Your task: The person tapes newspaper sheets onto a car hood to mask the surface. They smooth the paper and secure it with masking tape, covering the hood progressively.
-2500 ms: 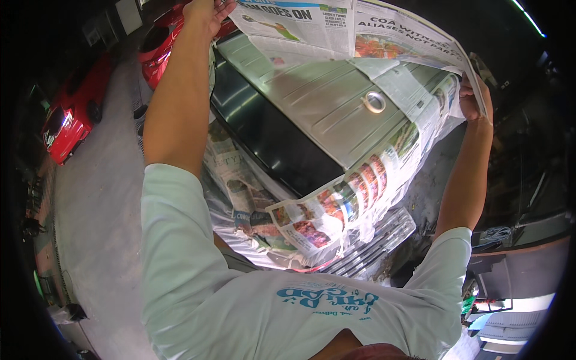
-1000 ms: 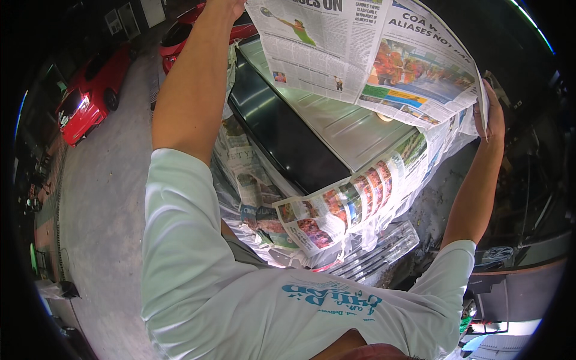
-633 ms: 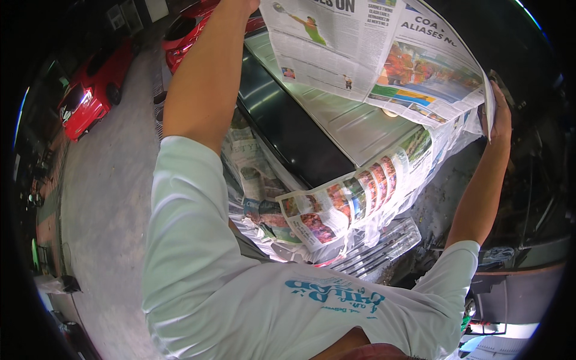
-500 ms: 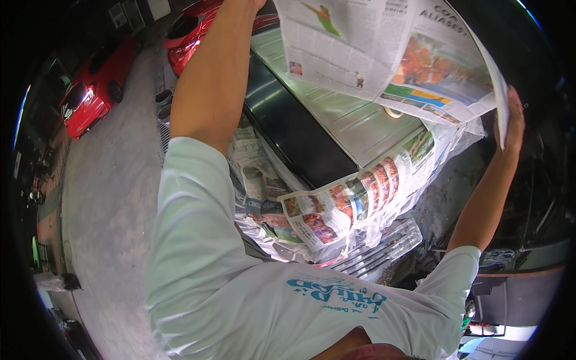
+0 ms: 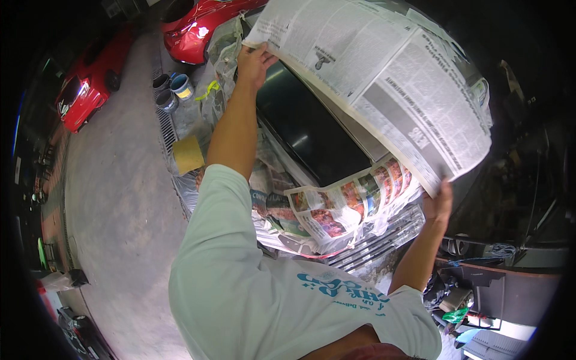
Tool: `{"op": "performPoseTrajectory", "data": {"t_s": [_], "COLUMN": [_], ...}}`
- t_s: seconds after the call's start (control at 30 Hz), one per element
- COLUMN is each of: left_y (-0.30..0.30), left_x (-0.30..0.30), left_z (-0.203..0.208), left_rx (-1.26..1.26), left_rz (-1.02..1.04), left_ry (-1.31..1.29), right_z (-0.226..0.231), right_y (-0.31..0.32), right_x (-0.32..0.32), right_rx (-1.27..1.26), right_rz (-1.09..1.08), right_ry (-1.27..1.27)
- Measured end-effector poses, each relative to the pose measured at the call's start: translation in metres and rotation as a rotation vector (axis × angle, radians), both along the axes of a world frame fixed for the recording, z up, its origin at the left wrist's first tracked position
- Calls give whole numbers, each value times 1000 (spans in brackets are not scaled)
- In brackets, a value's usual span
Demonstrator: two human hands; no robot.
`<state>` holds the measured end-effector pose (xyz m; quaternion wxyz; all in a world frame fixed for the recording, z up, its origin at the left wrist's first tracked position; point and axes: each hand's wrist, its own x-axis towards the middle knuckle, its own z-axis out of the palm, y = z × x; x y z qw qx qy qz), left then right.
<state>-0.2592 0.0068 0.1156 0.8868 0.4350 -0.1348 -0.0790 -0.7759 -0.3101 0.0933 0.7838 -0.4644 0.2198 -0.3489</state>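
A large newspaper sheet [image 5: 384, 72] is spread between my two hands over the top of a car. My left hand [image 5: 255, 65] pinches its near left corner, and my right hand [image 5: 438, 201] grips the near right corner. Beneath the sheet's near edge shows a long glossy black panel [image 5: 306, 129] of the car. The pale metal surface beside that panel is now mostly hidden by the sheet. More newspaper [image 5: 354, 201] with colour pictures lies along the panel's near end, over clear plastic film.
Several buckets [image 5: 182, 87] stand on the floor at left, near a yellowish square piece [image 5: 188, 155] by the car's side. A red car [image 5: 198, 36] is beyond, another red car [image 5: 84, 96] farther left. A dark vehicle [image 5: 516, 180] is at right, with a cluttered bench [image 5: 528, 300] nearer.
The newspaper sheet has come down from a raised, folded-up position and now spreads over the pale surface. Both hands have lowered toward me; the right has also moved left.
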Motion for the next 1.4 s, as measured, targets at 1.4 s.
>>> {"op": "performPoseTrajectory", "data": {"t_s": [1.4], "left_y": [-40], "left_x": [281], "left_z": [-150], "left_rx": [25], "left_rz": [-321], "left_ry": [274], "right_z": [-76], "right_y": [100], "right_x": [139], "right_rx": [-621], "right_rz": [-283], "right_ry": [624]}}
